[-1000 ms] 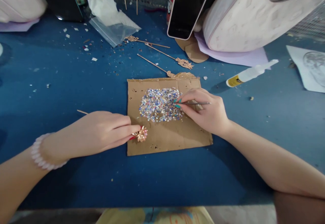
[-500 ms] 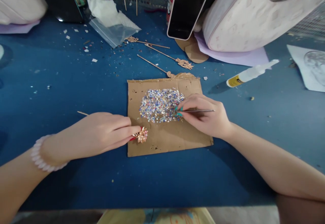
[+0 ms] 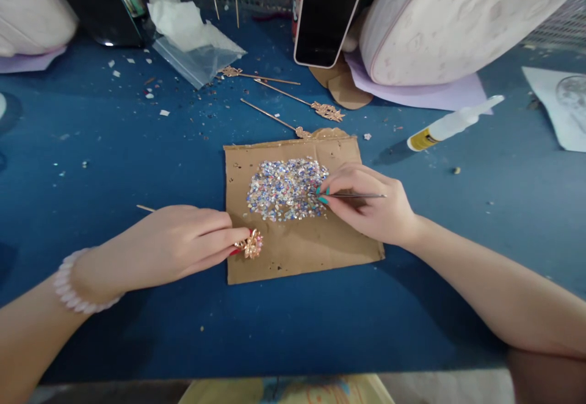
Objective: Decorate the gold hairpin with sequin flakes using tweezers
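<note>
The ornament [image 3: 251,244], a small gold flower, lies on the near left part of the cardboard [image 3: 302,260], which sits mid-bench, somewhat toward the near edge. The left hand [image 3: 178,242] holds it there, its grip pinching the flower between thumb and forefinger. A thin stick [image 3: 145,208] pokes out behind that hand toward the left edge and seems to be the flower's pin.

Just beyond the flower, on the same cardboard, is a flat heap of tiny stones [image 3: 284,189]. The right hand [image 3: 370,205] rests at the heap's right side, its grip pressed on tweezers [image 3: 354,195] whose tips reach into the stones. Whether the tips hold a stone is too small to tell.

The step in hand looks like picking one stone out of the heap. The next move calls for a light, steady squeeze so that a single stone lifts without scattering the others. It then needs a short carry leftward to the flower, with the left hand keeping it flat and unmoving.

Farther out, a glue bottle [image 3: 451,124] lies toward the right edge. Three more pins [image 3: 297,96] lie beyond the cardboard toward the far edge. A clear bag [image 3: 201,59] and a phone [image 3: 327,13] are at the far edge, and chips are scattered on the bench [image 3: 137,147].
</note>
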The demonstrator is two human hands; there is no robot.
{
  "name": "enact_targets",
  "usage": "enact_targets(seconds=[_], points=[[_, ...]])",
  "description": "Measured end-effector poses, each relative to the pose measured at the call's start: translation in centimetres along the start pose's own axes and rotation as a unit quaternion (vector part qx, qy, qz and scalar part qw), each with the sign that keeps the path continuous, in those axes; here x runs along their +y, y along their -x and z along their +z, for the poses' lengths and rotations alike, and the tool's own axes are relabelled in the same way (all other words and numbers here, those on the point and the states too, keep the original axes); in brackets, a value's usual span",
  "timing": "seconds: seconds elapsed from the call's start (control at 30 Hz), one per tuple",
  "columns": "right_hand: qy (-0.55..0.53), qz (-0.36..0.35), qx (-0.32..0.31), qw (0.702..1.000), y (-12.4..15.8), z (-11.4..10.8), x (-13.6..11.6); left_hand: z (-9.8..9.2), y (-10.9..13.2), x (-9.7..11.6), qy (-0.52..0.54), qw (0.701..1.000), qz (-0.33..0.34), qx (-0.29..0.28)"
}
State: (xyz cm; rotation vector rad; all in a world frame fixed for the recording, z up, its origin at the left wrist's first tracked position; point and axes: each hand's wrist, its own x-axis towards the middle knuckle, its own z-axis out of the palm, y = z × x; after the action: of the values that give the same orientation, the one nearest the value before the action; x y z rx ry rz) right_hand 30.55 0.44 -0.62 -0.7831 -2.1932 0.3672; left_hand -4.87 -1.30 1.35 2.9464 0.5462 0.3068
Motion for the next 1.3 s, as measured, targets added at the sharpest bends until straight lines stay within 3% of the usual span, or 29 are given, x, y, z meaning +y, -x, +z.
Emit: enact_targets(seconds=[0.3,0.7,0.97,1.13,1.3], points=[[-0.013,-0.008,0.006,1.0,-0.1,0.2,0.1,-0.1,-0.1,0.0,-0.006,1.0,-0.001,-0.004],[-0.006,0.097,0.037,0.995,-0.3,0.8,0.1,0.0,-0.2,-0.1,-0.018,1.0,0.01,0.005],[-0.012,0.111,0.006,0.994,-0.3,0.7,0.0,0.6,0.2,-0.3,-0.007,1.0,0.006,0.011],[-0.018,0.126,0.024,0.992,-0.9,1.0,0.1,0.8,0.2,-0.4,0.022,0.999,-0.008,0.031],[-0.017,0.142,0.023,0.989,-1.4,1.4,0.2,0.4,-0.2,-0.3,-0.013,1.0,0.01,0.022]])
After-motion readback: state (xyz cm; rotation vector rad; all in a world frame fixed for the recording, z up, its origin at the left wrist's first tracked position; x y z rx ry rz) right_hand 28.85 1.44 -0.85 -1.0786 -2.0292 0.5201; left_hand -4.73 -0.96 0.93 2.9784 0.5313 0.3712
